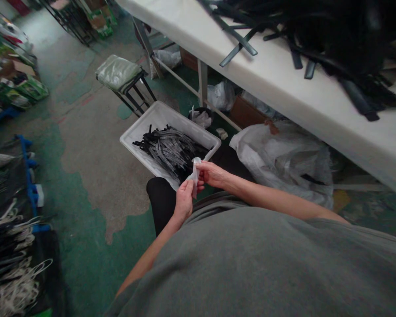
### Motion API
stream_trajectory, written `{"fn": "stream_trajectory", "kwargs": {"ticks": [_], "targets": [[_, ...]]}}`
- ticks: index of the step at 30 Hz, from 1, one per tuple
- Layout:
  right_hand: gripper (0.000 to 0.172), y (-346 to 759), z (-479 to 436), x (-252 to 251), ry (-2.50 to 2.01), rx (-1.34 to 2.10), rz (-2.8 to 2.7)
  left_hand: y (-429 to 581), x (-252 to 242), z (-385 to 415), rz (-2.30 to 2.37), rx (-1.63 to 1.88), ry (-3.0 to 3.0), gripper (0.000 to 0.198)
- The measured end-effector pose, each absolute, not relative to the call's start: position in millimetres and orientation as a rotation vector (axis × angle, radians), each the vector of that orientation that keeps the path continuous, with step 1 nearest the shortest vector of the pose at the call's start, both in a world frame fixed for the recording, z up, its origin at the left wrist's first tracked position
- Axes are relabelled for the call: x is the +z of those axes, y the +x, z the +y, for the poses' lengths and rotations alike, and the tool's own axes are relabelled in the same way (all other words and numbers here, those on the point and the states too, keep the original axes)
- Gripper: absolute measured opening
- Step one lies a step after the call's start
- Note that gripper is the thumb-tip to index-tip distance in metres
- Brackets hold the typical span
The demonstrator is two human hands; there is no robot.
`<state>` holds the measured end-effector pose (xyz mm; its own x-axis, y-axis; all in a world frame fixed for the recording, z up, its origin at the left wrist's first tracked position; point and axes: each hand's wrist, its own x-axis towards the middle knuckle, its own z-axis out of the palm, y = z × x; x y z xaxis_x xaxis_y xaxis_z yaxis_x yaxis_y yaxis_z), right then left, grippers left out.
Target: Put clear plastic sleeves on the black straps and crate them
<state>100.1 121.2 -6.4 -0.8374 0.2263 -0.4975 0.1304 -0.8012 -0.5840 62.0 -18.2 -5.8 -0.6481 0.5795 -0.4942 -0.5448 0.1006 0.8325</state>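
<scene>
Between my two hands is a small, thin, whitish piece (195, 172) that looks like tissue or paper. My left hand (184, 198) pinches its lower left side, fingers closed. On its upper right, my right hand (213, 174) grips it with thumb and curled fingers. Just beyond my hands, near my knees, stands a white plastic bin (137, 127). Many dark grey and black flat strips (171, 147) lie loosely in it. My hands hide part of the bin's near edge.
A white-topped table (270, 72) runs along the right, with a heap of black strips (317, 35) on it. A padded stool (119, 72) stands behind the bin. Beneath the table are a large plastic sack (277, 154) and a small black bucket (201, 118). Cords (20, 277) lie at lower left.
</scene>
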Motion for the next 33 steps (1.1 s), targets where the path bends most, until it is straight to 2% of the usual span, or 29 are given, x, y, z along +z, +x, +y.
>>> {"fn": "stream_trajectory", "kwargs": {"ticks": [5, 10, 15, 21, 28, 33], "targets": [[0.029, 98.7, 125.1, -2.3, -0.835, 2.667, -1.193, 55.8, -9.1, -19.8, 1.548, 1.599, 0.106, 0.047], [0.028, 95.8, 132.4, -1.4, -0.542, 2.275, -1.853, 39.9, -4.3, -7.4, 1.674, 1.659, 0.290, 0.044], [0.027, 95.6, 145.6, -1.0, -0.515, 2.136, -1.972, 32.0, -0.8, -2.2, 1.607, 1.620, 0.300, 0.032], [0.027, 93.9, 151.8, -0.7, -0.629, 2.202, -1.851, 38.9, 1.6, -7.8, 1.429, 1.418, 0.203, 0.030], [0.027, 98.0, 153.8, -3.9, -0.620, 2.344, -1.776, 39.4, 10.8, -11.8, 1.396, 1.177, 0.269, 0.017], [0.029, 100.7, 154.3, -6.2, -0.676, 2.423, -1.726, 29.4, 15.2, -14.3, 1.440, 1.020, 0.428, 0.024]]}}
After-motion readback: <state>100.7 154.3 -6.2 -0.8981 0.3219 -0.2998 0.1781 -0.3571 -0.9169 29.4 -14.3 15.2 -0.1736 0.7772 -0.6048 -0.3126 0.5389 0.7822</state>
